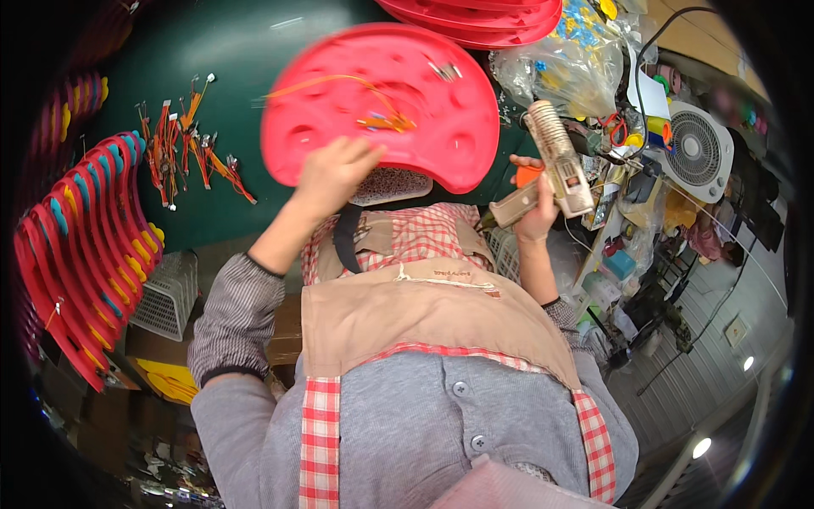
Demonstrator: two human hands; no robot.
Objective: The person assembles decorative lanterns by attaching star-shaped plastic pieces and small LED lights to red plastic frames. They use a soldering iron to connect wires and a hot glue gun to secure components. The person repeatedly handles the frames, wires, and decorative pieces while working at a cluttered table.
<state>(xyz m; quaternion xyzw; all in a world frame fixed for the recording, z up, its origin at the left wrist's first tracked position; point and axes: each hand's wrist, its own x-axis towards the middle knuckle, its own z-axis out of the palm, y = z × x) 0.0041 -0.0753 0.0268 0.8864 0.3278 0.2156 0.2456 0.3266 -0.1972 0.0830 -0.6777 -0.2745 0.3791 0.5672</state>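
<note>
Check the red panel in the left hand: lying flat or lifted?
Lifted: the left hand holds the red panel tilted above the green table, motion-blurred.

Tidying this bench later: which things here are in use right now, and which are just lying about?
In use:
left hand gripping red half-round plastic panel
orange wires on it
right hand holding beige glue gun

Lying about:
stacked red panels
loose wire bundles
white fan

I see the half-round plastic panel [381,102] raised over the table [220,51], my left hand [332,174] at its near edge. The glue gun [551,161] is to its right in my right hand [536,212]. Wire bundles [186,144] lie left, a fan [697,148] far right.
</note>
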